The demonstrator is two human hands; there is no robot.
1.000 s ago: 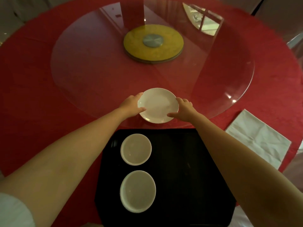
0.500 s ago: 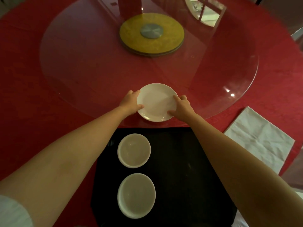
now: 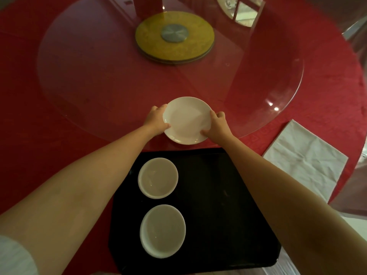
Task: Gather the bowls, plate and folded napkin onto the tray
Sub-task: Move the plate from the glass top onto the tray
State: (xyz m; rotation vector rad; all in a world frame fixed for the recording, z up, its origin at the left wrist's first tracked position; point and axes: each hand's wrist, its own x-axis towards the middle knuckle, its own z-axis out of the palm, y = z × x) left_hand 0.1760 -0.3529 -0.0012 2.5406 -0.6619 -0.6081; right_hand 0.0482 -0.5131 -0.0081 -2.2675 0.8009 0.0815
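Observation:
A white plate sits at the near edge of the glass turntable, just beyond the black tray. My left hand grips its left rim and my right hand grips its right rim. Two white bowls stand on the tray's left side, one farther and one nearer. The folded white napkin lies on the red tablecloth to the right of the tray.
A round glass turntable covers the middle of the red table, with a gold disc at its centre. The right half of the tray is bare. The table's edge runs past the napkin at the right.
Both hands stay on the plate's rim. The plate has barely moved; the view has tilted slightly, so everything sits a little lower and nearer.

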